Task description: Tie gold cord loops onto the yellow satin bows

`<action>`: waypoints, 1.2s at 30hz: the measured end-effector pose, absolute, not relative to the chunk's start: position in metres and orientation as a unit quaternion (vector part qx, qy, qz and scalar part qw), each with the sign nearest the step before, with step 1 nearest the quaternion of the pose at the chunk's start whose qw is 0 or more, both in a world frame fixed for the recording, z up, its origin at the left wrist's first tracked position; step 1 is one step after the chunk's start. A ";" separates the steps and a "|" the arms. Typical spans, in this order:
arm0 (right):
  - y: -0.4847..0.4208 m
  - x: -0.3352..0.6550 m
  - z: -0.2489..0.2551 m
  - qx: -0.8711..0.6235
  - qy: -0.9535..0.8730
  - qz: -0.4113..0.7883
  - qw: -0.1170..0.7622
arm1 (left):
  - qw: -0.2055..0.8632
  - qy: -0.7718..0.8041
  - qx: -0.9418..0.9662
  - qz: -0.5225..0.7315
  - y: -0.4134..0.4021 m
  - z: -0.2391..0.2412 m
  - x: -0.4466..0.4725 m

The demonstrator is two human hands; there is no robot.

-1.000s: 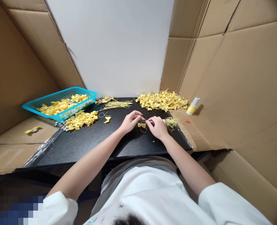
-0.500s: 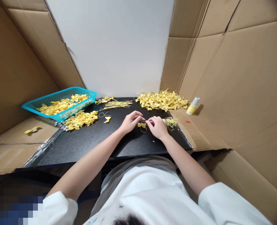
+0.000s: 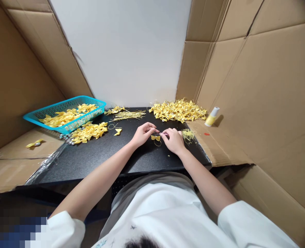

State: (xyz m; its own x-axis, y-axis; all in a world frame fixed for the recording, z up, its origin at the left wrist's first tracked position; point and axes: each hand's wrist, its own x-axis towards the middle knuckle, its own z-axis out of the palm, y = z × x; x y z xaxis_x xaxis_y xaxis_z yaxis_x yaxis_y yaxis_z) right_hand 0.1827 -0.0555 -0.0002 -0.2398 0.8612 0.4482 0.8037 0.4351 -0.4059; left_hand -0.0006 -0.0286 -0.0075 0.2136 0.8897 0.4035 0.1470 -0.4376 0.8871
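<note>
Over the black tabletop, my left hand and my right hand meet almost fingertip to fingertip. The left thumb and forefinger are pinched together; what lies between them is too small to make out. A slim dark tool with a pinkish part sits in my right fingers and points toward the left fingertips. Just below the fingertips is a yellow ribbon bow with a thin loop of gold cord under it. Whether the bow rests on the table or hangs, I cannot tell.
A turquoise basket of yellow bows stands left, with more bows before it. Gold cords lie at the back. Right are a large bow pile, cord clippings and a thread spool. Cardboard walls flank the table.
Almost nothing differs. Both hands keep the same pinch above the bow; the whole view has shifted very slightly.
</note>
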 end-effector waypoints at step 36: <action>-0.058 0.183 0.002 -0.507 -0.800 0.021 0.319 | 0.329 0.451 0.649 0.516 -0.026 0.003 -0.013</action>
State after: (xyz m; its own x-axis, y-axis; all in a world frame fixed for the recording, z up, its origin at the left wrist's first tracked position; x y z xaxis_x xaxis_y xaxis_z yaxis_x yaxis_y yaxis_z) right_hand 0.1834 -0.0583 0.0015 -0.2814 0.8254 0.4894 0.7988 0.4841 -0.3571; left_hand -0.0129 -0.0258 0.0034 0.0596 0.9258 0.3732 0.2456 -0.3759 0.8935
